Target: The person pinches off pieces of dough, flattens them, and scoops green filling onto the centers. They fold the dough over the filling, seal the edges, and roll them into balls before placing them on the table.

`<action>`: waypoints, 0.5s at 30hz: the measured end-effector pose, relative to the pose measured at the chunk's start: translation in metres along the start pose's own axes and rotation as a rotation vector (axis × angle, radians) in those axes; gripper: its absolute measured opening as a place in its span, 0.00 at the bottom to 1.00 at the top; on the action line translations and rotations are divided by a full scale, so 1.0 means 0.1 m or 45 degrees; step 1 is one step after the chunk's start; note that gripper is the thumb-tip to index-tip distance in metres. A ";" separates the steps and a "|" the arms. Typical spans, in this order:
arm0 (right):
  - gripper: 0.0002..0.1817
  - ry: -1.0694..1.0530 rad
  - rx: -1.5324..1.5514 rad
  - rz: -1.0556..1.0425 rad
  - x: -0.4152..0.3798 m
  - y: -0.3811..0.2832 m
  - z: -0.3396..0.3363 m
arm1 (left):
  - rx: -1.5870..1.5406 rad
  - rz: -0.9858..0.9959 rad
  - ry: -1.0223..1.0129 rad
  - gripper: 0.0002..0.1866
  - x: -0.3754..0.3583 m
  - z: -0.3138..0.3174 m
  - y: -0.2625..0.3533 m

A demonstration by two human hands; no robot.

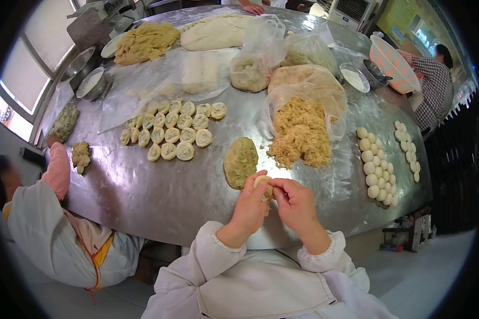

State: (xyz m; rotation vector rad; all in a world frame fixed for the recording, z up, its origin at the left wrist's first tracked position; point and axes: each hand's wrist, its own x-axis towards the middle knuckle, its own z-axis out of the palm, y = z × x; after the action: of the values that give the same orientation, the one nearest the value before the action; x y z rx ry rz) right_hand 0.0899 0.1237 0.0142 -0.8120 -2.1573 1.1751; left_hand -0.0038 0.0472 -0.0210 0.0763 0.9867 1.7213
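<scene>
Small dough piece (262, 183) held between both hands, above the near edge of the counter (159, 196). Pale, rounded, part wrapped around crumbly filling. Left hand (250, 204) cups it from the side and below, fingers curled up around it; grip closed on the dough. Right hand (295, 204) meets it from the other side, thumb and fingertips pinching at its edge; grip likewise closed on the same piece. White sleeves with gathered cuffs on both wrists.

Just beyond the hands, a greenish dough lump (241, 162) lies on the metal. To its right, touching or nearly so, a heap of shredded tan filling (300, 138) spills out of an open clear plastic bag (308, 87).

Left of the lump, well apart: flattened dough discs (173, 130) in loose rows. Right side: two rows of smooth white dough balls (375, 167), a second shorter set (408, 149) near the counter's edge.

Far end: large pale dough slab (213, 33), yellowish shredded mass (146, 42), another bag with filling (250, 72), metal bowls (90, 82) at left.

A person in white with a pink sleeve (58, 170) sits at left, hand by small dough bits (81, 156). Another person in a checked top (434, 87) stands far right with an orange basin (391, 61).
</scene>
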 end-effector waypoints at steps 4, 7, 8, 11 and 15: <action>0.08 0.042 0.007 0.103 0.00 0.02 0.04 | -0.101 -0.006 -0.057 0.17 -0.01 0.02 -0.06; 0.09 -0.004 -0.009 0.088 0.01 0.07 -0.01 | -0.128 -0.027 -0.167 0.16 0.02 -0.06 -0.01; 0.10 0.008 0.068 0.081 0.02 0.09 -0.03 | -0.191 -0.027 -0.159 0.16 0.02 -0.06 -0.01; 0.19 0.020 0.091 -0.073 0.04 0.13 -0.16 | -0.368 -0.073 -0.190 0.17 0.00 -0.05 0.03; 0.36 -0.132 -0.217 -0.509 0.08 0.12 -0.21 | -0.442 -0.265 -0.302 0.16 -0.10 0.01 0.21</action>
State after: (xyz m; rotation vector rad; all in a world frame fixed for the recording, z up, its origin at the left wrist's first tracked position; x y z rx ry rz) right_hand 0.1025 0.1464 0.0150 -0.3631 -2.3864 0.8536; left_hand -0.0155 0.0381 -0.0025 -0.0457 0.4952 1.6232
